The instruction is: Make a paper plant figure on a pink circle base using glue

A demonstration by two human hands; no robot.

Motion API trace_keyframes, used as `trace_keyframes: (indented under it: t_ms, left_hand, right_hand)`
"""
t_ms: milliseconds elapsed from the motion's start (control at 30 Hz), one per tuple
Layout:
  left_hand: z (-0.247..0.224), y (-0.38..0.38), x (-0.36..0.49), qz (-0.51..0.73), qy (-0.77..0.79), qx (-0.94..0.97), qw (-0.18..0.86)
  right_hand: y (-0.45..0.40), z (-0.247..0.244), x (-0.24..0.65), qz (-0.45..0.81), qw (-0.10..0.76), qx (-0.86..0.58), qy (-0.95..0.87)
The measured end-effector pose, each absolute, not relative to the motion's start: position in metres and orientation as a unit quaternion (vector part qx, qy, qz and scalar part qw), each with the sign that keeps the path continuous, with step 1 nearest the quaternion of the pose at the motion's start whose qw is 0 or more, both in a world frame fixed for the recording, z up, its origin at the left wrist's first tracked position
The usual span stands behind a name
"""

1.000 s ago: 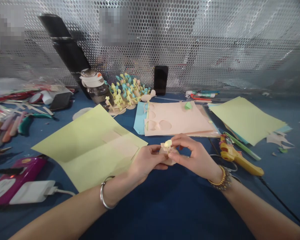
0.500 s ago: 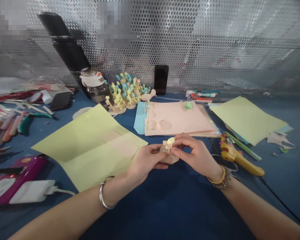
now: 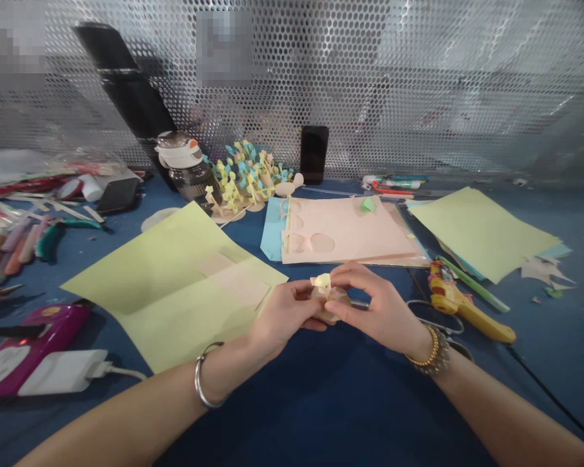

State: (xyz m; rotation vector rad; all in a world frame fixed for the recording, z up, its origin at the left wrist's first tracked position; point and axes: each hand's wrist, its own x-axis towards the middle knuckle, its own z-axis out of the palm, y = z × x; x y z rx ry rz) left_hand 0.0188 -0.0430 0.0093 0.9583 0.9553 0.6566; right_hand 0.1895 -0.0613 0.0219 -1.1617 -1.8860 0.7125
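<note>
From my remote view, both hands are working close together in a narrow pinch, just above the blue table (image 3: 321, 408). The left hand (image 3: 285, 310) curls around the lower side of a round tan paper piece (image 3: 331, 303), with its thumb pressed against the edge. The right hand (image 3: 382, 308) comes in from the other side, its fingertips (image 3: 350, 271) arched over the piece and its thumb (image 3: 338, 309) pressing on the front. Neither grip is wide: the hands hold the piece between them, off the table. A small pale yellow paper bit (image 3: 323, 281) stands on top of the tan paper piece, between the two hands, and I can't tell whether any finger touches it.

Scissors (image 3: 435, 311) lie just beside the right hand, with their blades running in under it. A yellow glue gun (image 3: 460, 311) sits just past them. The left forearm wears a silver bangle (image 3: 202, 376), and the right wrist wears gold and beaded bracelets (image 3: 431, 353). A large green paper sheet (image 3: 160, 279) lies just beside the left hand, while a pink paper sheet with round cut-outs (image 3: 345, 227) lies ahead of both hands.
</note>
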Motion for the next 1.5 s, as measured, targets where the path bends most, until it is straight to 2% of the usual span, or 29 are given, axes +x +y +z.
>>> trace_keyframes:
  t_ms: [367, 1500]
  left_hand:
    - [0.0119, -0.0439, 0.0193, 0.298, 0.454, 0.43, 0.721]
    - [0.0167, -0.0451, 0.0168, 0.318, 0.432, 0.416, 0.735]
  right_hand:
    - [-0.0587, 0.0225, 0.1934, 0.259, 0.427, -0.486, -0.717]
    - [-0.058, 0.021, 0.1954, 0.278, 0.44, -0.513, -0.683]
